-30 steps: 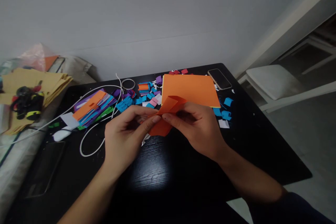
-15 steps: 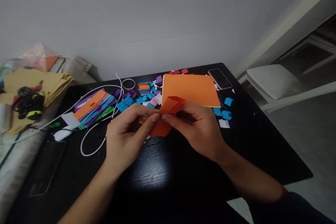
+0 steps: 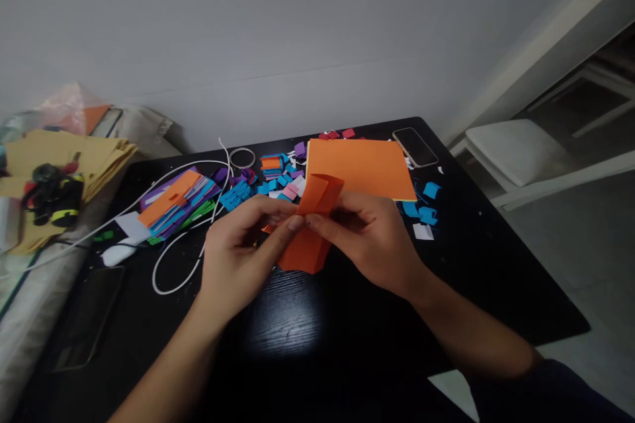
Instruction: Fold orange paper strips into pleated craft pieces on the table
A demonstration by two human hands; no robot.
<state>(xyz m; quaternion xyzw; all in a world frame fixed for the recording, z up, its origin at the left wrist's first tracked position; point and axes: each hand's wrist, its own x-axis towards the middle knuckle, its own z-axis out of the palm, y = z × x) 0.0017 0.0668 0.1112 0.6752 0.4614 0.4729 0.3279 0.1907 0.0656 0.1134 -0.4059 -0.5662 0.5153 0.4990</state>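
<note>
while l fingers (image 3: 280, 236) hold ppr (image 3: 305, 252), r fingers (image 3: 330, 230) pinch it

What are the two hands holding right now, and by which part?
A folded orange paper, pinched around its middle by the left hand and the right hand, with parts of it showing above and below the fingers.

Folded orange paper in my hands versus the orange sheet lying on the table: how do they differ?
The folded orange paper is creased, while the orange sheet looks flat. The folded orange paper is pinched by the left hand and right hand; the orange sheet lies on the table. The folded orange paper looks narrower than the orange sheet. Both are orange.
</note>
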